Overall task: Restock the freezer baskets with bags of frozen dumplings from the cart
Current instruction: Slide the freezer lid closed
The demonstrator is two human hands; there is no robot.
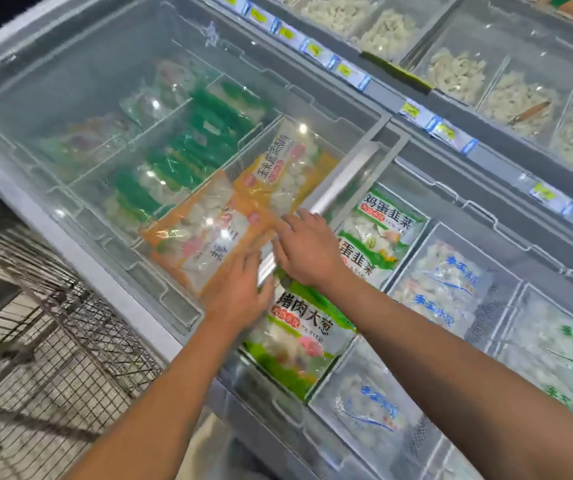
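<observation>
Nearest, the wire cart stands at the left. Both hands lie flat, fingers spread, pinching nothing: the left hand and right hand press an orange dumpling bag into its freezer basket (beside 1 more orange bag). Placing seems nearly finished; next, probably fetch another from the cart.

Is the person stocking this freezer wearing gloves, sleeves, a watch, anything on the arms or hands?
No. Both arms are bare for as far as the picture shows them, with no sleeve edge in view. The left hand and the right hand are ungloved, and no watch, ring or wristband shows on either. The picture is soft, so something very small could go unseen.
</observation>
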